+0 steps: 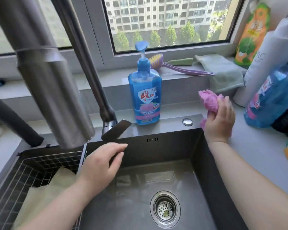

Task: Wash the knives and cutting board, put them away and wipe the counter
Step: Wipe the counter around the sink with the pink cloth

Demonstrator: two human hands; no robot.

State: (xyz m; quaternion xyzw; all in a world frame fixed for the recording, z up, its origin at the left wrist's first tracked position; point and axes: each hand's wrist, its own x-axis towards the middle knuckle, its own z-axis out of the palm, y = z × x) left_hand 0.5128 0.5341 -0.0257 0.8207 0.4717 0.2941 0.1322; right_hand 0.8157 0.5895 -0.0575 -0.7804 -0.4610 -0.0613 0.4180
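The cloth (209,102) is pink, fluffy terry, bunched into a loose wad with one corner sticking up. It sits at the back right corner of the sink (204,163), where the rim meets the grey counter (256,146). The right hand (220,122) grips it, fingers curled round the wad, with pink showing both above the fingers and below the palm.

The left hand (101,165) hangs over the basin with fingers nearly straight and spread a little, holding nothing. Its fingertips are just under the dark lever (116,131) of the faucet (48,80); from here I can't tell whether they touch it.

Counting cloths, there are three: the pink one, a pale green one (223,72) folded over the edge of the sill (115,77), and a cream one (45,193) lying in the wire basket (32,166) at the left of the sink. There is one blue pump bottle (145,100) on the sink's back rim and one purple brush (158,61) on the sill. At the right edge stand three containers: one orange and green, one white, one blue. The basin has one drain (165,209).
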